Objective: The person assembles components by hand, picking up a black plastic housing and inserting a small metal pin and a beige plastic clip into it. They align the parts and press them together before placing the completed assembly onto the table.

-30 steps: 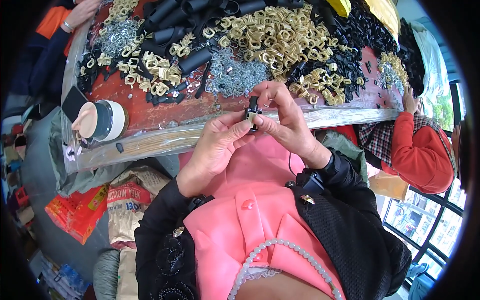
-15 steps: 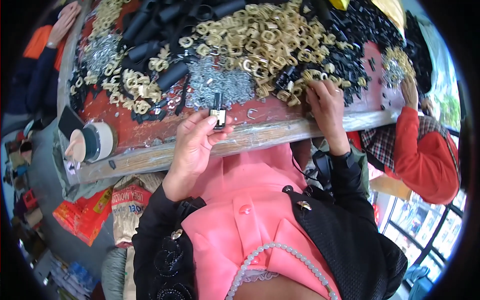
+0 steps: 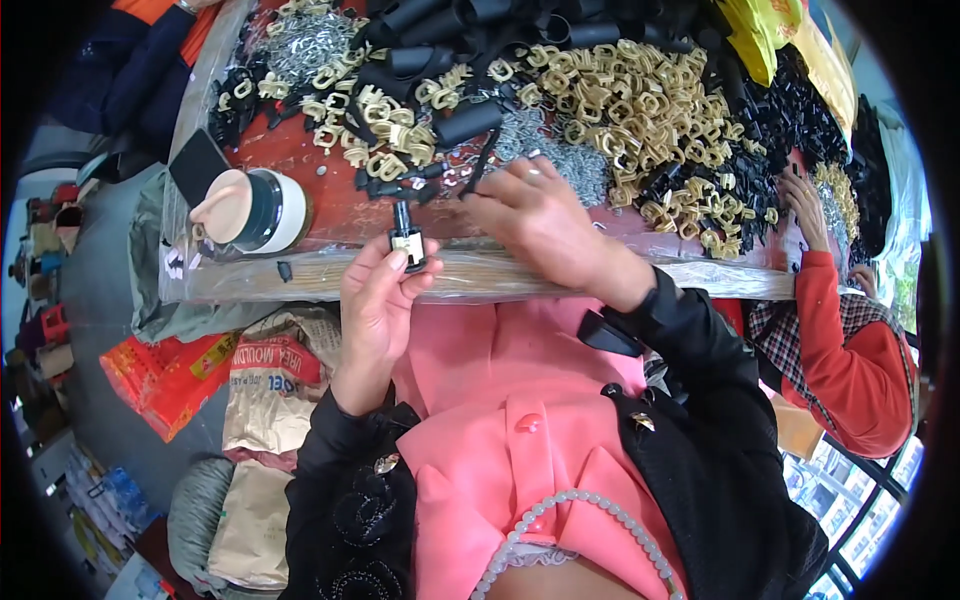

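My left hand (image 3: 385,295) grips a small upright black piece (image 3: 403,222) with a pale gold section, pinched between thumb and fingers just over the table's front edge. To its right, my right hand (image 3: 535,210) reaches over the table with its fingers curled together. Its fingertips are at the lower end of a thin black strip (image 3: 485,152); what they hold, if anything, is hidden. Behind that hand lies a heap of small silver metal pieces (image 3: 580,165). A large pile of gold ring-shaped parts (image 3: 650,110) spreads to the right of it.
A round white-and-dark container (image 3: 280,210) stands at the table's left corner, by a black flat panel (image 3: 199,167). Black tubes (image 3: 468,123) lie toward the back. A co-worker's hand (image 3: 803,210) is at the right; another person's sleeve (image 3: 140,65) shows far left. Sacks (image 3: 270,400) stand below.
My right hand has moved left from the edge of the gold pile to the black strip near the silver heap. My left hand still holds the black piece. The view has shifted left.
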The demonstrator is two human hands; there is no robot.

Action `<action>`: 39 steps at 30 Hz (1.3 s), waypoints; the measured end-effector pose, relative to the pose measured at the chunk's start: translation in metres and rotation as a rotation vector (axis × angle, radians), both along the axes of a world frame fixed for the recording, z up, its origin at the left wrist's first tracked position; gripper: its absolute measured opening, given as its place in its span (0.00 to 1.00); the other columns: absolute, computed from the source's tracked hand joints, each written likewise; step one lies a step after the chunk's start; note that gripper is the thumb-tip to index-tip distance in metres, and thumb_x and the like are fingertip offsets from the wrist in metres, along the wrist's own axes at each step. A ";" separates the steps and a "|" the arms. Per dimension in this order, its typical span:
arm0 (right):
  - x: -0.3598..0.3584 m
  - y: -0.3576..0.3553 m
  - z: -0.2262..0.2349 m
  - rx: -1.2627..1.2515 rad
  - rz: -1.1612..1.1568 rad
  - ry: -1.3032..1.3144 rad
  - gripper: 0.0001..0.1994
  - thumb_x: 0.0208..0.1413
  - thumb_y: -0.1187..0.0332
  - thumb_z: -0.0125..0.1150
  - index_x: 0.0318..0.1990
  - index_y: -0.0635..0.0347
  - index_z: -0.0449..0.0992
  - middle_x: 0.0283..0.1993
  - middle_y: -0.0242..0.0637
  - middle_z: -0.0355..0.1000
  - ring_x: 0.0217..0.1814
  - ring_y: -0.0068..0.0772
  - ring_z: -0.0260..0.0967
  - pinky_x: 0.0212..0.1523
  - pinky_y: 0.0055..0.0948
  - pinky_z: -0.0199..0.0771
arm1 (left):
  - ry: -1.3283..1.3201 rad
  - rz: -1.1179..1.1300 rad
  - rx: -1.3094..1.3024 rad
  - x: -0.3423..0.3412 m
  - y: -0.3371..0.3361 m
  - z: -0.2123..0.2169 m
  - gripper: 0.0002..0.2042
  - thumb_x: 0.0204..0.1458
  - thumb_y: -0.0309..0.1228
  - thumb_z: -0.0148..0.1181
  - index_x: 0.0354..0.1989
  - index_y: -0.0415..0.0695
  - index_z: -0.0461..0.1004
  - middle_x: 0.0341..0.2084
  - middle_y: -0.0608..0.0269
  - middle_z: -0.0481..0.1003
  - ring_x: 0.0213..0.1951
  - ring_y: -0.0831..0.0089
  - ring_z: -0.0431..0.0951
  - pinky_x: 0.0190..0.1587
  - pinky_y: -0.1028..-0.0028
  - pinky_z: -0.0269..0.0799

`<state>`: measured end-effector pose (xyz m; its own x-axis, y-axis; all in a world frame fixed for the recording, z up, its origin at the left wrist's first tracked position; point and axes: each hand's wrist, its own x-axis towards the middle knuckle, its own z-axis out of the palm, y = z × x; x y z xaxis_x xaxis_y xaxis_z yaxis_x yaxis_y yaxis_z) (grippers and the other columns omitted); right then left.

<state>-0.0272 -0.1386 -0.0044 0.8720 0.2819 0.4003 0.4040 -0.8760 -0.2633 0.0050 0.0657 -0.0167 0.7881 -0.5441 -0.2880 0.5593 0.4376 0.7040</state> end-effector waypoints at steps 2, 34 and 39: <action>0.020 0.015 -0.010 -0.085 0.029 -0.015 0.09 0.37 0.70 0.55 0.30 0.57 0.71 0.30 0.33 0.64 0.33 0.33 0.61 0.35 0.29 0.60 | -0.014 0.038 -0.007 0.000 0.011 -0.002 0.10 0.50 0.24 0.47 0.40 0.33 0.66 0.33 0.49 0.73 0.32 0.69 0.76 0.34 0.80 0.73; -0.039 -0.028 0.033 1.044 -0.048 0.461 0.07 0.49 0.74 0.56 0.37 0.63 0.69 0.33 0.27 0.67 0.34 0.17 0.62 0.34 0.18 0.65 | 0.060 -0.184 0.112 -0.008 -0.064 0.036 0.12 0.47 0.24 0.55 0.41 0.37 0.68 0.33 0.61 0.73 0.34 0.75 0.74 0.36 0.79 0.72; -0.050 -0.030 0.015 0.919 -0.124 0.253 0.11 0.46 0.77 0.58 0.40 0.66 0.71 0.32 0.34 0.65 0.32 0.23 0.63 0.30 0.19 0.66 | 0.165 -0.271 0.063 -0.012 -0.076 0.004 0.10 0.50 0.23 0.51 0.42 0.38 0.67 0.38 0.58 0.70 0.38 0.70 0.74 0.40 0.72 0.74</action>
<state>-0.0770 -0.1691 0.0102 0.9654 -0.1482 0.2146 0.1594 -0.3161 -0.9352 -0.0073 -0.0101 -0.0130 0.5565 -0.7050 -0.4396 0.7585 0.2152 0.6151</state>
